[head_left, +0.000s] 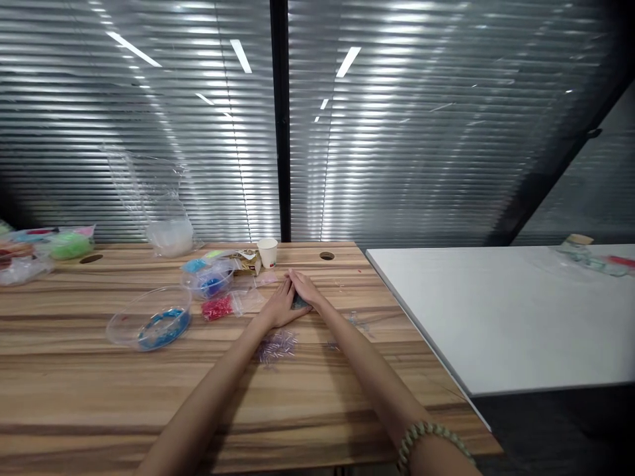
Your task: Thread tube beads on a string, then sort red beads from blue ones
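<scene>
Hands: I see left hand (280,307) and right hand (304,289) meeting near the fingertips over the table (317,403); the left is spread, thumb away from straight fingers, and the right lies extended with its thumb hidden, so I cannot tell whether it grips anything.
Dark piece (299,302): on the tabletop in the gap framed by both hands, mostly covered; I cannot make out what it is.
Paper cup (268,254): white, upright beyond the fingertips, a small coloured mark near its base too tiny for me to read.
Printed box (249,262): brown and gold, just left of the cup; its lettering is too blurred for me.
Round tub (149,322): clear, tilted-looking from my view, blue material gathered inside at its right.
Smaller container (216,273): clear, with deep blue contents, near the box.
Zip bag (217,308): red pieces packed in its left end.
Loose tubes (276,346): a purplish, translucent heap near the left wrist.
Tall plastic bag (171,235): clear, whitish contents at its bottom, by the blinds (426,132).
Bracelet (430,433): braided, around the right forearm.
</scene>
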Demonstrator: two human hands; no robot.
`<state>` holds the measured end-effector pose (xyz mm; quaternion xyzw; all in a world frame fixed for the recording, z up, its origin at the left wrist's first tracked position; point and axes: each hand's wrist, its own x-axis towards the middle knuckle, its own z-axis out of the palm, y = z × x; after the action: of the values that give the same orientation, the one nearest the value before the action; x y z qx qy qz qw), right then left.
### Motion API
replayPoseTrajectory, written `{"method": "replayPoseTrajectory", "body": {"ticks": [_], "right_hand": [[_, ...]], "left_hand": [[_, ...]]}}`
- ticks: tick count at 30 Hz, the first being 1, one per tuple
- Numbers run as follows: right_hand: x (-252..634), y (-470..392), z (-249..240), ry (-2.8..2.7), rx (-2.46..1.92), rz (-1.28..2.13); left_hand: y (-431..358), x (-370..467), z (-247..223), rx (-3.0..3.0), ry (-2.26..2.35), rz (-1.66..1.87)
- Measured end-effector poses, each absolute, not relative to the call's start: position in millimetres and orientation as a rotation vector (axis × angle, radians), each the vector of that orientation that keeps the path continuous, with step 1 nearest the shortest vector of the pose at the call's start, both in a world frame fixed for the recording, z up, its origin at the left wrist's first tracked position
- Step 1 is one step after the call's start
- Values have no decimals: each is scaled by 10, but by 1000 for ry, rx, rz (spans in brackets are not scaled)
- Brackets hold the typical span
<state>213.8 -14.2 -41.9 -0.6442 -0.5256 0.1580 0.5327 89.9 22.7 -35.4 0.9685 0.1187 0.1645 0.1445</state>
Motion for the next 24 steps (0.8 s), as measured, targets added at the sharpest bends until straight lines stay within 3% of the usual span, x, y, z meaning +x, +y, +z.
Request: {"method": "replayPoseTrajectory", "body": {"ticks": [13,24], "right_hand": [[2164,-159,-394,-1209,-1469,488],[2153,-204,-402,-1170,-1561,376]], "left_hand": [[224,946,-406,2780,361,551],[218,928,-350,2791,373,414]]}}
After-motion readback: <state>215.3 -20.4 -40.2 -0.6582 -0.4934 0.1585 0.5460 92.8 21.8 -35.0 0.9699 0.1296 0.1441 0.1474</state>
